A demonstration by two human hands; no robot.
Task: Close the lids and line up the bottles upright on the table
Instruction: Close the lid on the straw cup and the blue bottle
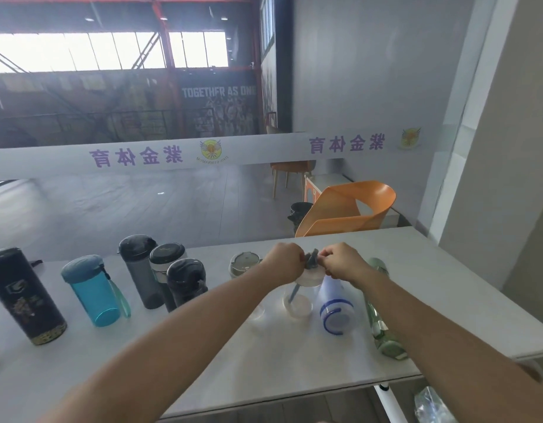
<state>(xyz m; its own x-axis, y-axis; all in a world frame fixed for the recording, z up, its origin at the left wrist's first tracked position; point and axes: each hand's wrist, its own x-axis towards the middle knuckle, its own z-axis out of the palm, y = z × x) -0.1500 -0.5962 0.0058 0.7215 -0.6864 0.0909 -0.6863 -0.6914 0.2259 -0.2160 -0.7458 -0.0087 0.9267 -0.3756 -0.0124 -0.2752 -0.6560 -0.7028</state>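
Note:
A clear straw bottle (297, 303) with a white lid stands upright at the table's right centre. My left hand (284, 262) and my right hand (342, 261) both pinch the grey flip spout (311, 260) on its lid. Beside it to the right stand a pale blue bottle (335, 306) and a green glass bottle (381, 325). Behind my left arm sits a clear bottle with a grey-green lid (245, 263). To the left stand three dark bottles (160, 273), a teal bottle (91, 290) and a black printed flask (25, 296).
The white table (264, 367) ends close on the right and front. An orange chair (349, 209) stands just behind its far edge, in front of a glass partition. A plastic-wrapped item (432, 404) lies below the table's right corner.

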